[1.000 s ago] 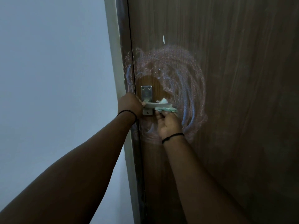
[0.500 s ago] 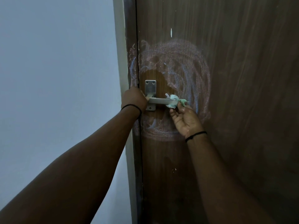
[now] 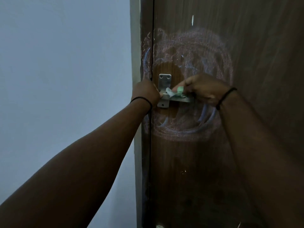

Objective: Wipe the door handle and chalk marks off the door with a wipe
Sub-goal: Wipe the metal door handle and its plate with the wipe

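Observation:
A dark brown wooden door [image 3: 246, 162] carries a wide ring of smeared pink and blue chalk marks [image 3: 189, 46] around a silver lever handle [image 3: 164, 83]. My right hand [image 3: 204, 89] reaches over the lever from above and is shut on a crumpled pale green wipe [image 3: 176, 92], pressed on top of the lever near the backplate. My left hand [image 3: 144, 94] is closed on the door's edge right beside the handle's base. The lever's far end is hidden under my right hand.
A pale blue-grey wall [image 3: 65, 71] fills the left side, with a light door frame strip [image 3: 135, 46] next to the door's dark edge. A short white chalk streak [image 3: 192, 20] sits above the ring.
My right hand has gone from under the lever's outer end to above it, carrying the wipe leftward along the lever toward the backplate. The left hand keeps its hold.

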Action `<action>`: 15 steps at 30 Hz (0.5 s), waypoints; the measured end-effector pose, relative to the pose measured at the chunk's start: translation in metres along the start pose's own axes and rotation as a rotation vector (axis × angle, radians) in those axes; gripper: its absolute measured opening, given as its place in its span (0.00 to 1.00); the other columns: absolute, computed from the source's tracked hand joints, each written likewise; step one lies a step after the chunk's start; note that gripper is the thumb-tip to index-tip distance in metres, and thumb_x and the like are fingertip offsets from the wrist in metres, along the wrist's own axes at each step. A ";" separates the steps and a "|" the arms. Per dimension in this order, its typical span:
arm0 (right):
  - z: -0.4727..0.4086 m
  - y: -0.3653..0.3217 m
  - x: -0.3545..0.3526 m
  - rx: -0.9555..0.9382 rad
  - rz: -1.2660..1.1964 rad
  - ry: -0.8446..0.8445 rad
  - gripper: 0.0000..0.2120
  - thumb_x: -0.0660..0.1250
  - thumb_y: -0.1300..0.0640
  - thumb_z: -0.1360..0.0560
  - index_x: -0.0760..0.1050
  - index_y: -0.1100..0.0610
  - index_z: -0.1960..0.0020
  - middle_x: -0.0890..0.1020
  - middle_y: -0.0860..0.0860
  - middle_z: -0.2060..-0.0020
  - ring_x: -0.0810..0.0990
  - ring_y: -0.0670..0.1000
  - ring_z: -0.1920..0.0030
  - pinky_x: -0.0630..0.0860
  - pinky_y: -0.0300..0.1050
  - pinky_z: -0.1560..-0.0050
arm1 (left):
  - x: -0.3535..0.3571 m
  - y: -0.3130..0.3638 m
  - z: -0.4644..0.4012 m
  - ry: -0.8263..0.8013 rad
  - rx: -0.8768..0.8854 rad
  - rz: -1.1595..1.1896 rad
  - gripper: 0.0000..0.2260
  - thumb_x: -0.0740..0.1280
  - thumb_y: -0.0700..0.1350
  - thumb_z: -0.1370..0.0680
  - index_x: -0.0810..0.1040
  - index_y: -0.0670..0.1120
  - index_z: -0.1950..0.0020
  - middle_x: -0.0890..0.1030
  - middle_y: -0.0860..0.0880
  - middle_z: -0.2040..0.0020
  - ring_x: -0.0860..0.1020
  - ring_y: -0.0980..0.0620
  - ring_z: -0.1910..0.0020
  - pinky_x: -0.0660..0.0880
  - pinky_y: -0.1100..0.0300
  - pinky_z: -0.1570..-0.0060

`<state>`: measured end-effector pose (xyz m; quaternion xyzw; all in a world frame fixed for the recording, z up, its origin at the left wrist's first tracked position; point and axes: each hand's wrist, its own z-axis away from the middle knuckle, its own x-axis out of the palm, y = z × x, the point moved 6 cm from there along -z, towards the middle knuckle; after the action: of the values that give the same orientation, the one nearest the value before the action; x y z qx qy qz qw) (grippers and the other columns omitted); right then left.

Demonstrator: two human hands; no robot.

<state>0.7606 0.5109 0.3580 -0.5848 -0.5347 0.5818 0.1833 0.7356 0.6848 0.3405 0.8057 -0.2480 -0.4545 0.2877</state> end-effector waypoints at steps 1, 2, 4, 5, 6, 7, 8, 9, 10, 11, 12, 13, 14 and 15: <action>-0.006 -0.011 0.008 -0.015 0.194 0.039 0.09 0.68 0.67 0.26 0.84 0.55 0.56 0.85 0.52 0.54 0.82 0.47 0.54 0.77 0.38 0.56 | 0.000 0.000 0.001 0.002 -0.002 -0.001 0.08 0.71 0.44 0.25 0.81 0.39 0.51 0.84 0.40 0.54 0.83 0.41 0.56 0.82 0.47 0.54; -0.011 -0.020 0.016 -0.035 0.347 0.086 0.08 0.69 0.66 0.27 0.84 0.55 0.55 0.85 0.51 0.54 0.80 0.46 0.55 0.76 0.38 0.55 | 0.000 0.001 0.002 0.007 -0.004 -0.008 0.08 0.72 0.44 0.25 0.81 0.40 0.51 0.84 0.41 0.54 0.83 0.42 0.57 0.82 0.48 0.55; -0.018 -0.030 0.030 -0.073 0.535 0.216 0.06 0.71 0.64 0.27 0.83 0.56 0.54 0.84 0.51 0.52 0.79 0.47 0.52 0.74 0.41 0.53 | 0.000 0.000 0.004 0.021 -0.008 -0.017 0.08 0.72 0.45 0.26 0.82 0.42 0.52 0.84 0.43 0.55 0.83 0.44 0.58 0.82 0.49 0.56; -0.018 -0.031 0.035 -0.084 0.584 0.274 0.05 0.70 0.63 0.27 0.83 0.55 0.54 0.84 0.52 0.50 0.79 0.49 0.50 0.75 0.43 0.52 | 0.000 -0.001 0.006 0.021 -0.013 -0.007 0.07 0.72 0.45 0.26 0.82 0.42 0.53 0.84 0.43 0.56 0.83 0.44 0.58 0.82 0.49 0.56; -0.016 -0.030 0.039 -0.096 0.603 0.311 0.04 0.69 0.62 0.26 0.83 0.55 0.55 0.83 0.52 0.50 0.80 0.51 0.48 0.76 0.44 0.51 | 0.001 -0.003 0.008 0.017 -0.021 0.014 0.06 0.72 0.45 0.26 0.83 0.43 0.53 0.84 0.43 0.56 0.83 0.44 0.58 0.82 0.48 0.55; -0.013 -0.027 0.040 -0.113 0.605 0.328 0.05 0.68 0.60 0.25 0.82 0.54 0.57 0.83 0.52 0.50 0.80 0.52 0.49 0.76 0.45 0.50 | 0.001 -0.004 0.010 0.010 -0.032 0.045 0.06 0.72 0.45 0.25 0.83 0.43 0.54 0.84 0.43 0.56 0.83 0.44 0.57 0.82 0.48 0.54; -0.010 -0.023 0.041 -0.130 0.606 0.332 0.06 0.66 0.59 0.24 0.80 0.54 0.58 0.83 0.52 0.52 0.80 0.52 0.51 0.76 0.45 0.52 | 0.002 -0.006 0.011 0.004 -0.048 0.081 0.06 0.72 0.45 0.26 0.84 0.43 0.54 0.84 0.43 0.56 0.83 0.43 0.57 0.82 0.48 0.53; -0.007 -0.021 0.040 -0.148 0.625 0.327 0.07 0.65 0.59 0.23 0.79 0.53 0.59 0.83 0.51 0.54 0.79 0.52 0.52 0.74 0.45 0.53 | 0.002 -0.008 0.013 0.003 -0.064 0.119 0.06 0.72 0.46 0.26 0.84 0.43 0.55 0.84 0.44 0.56 0.83 0.44 0.56 0.81 0.48 0.53; -0.003 -0.019 0.038 -0.164 0.650 0.316 0.07 0.64 0.58 0.23 0.77 0.54 0.59 0.82 0.52 0.55 0.79 0.52 0.53 0.72 0.44 0.53 | 0.001 -0.008 0.014 0.004 -0.073 0.147 0.07 0.73 0.46 0.26 0.84 0.43 0.55 0.84 0.44 0.56 0.83 0.44 0.56 0.81 0.48 0.52; -0.001 -0.017 0.036 -0.179 0.666 0.302 0.06 0.64 0.58 0.23 0.77 0.54 0.59 0.81 0.52 0.55 0.78 0.53 0.54 0.71 0.44 0.53 | 0.000 -0.008 0.015 0.005 -0.074 0.163 0.07 0.73 0.47 0.26 0.83 0.43 0.56 0.84 0.44 0.56 0.83 0.44 0.56 0.81 0.48 0.52; 0.002 -0.015 0.033 -0.198 0.660 0.293 0.06 0.65 0.58 0.23 0.78 0.55 0.58 0.81 0.52 0.55 0.78 0.52 0.53 0.71 0.44 0.53 | 0.000 -0.009 0.016 0.007 -0.069 0.172 0.07 0.73 0.47 0.26 0.83 0.43 0.56 0.84 0.45 0.56 0.83 0.45 0.56 0.81 0.48 0.51; 0.005 -0.014 0.028 -0.224 0.631 0.301 0.04 0.67 0.59 0.24 0.80 0.56 0.56 0.82 0.52 0.54 0.78 0.51 0.54 0.71 0.43 0.53 | 0.001 -0.009 0.018 0.007 -0.063 0.187 0.07 0.72 0.47 0.25 0.83 0.43 0.56 0.84 0.44 0.56 0.83 0.44 0.56 0.81 0.48 0.51; 0.009 -0.013 0.023 -0.258 0.597 0.327 0.04 0.68 0.60 0.25 0.82 0.56 0.54 0.83 0.51 0.54 0.79 0.50 0.54 0.72 0.42 0.53 | 0.003 -0.011 0.019 0.010 -0.061 0.221 0.07 0.72 0.47 0.25 0.82 0.43 0.57 0.84 0.43 0.57 0.83 0.44 0.57 0.81 0.47 0.52; 0.013 -0.014 0.020 -0.299 0.574 0.366 0.04 0.69 0.61 0.26 0.83 0.56 0.53 0.83 0.51 0.54 0.79 0.49 0.54 0.72 0.41 0.53 | 0.005 -0.014 0.021 0.017 -0.060 0.270 0.08 0.71 0.46 0.24 0.82 0.42 0.58 0.84 0.42 0.59 0.84 0.43 0.59 0.82 0.46 0.54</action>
<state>0.7382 0.5274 0.3562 -0.8256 -0.3864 0.4108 0.0179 0.7218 0.6865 0.3187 0.7599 -0.3381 -0.4121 0.3721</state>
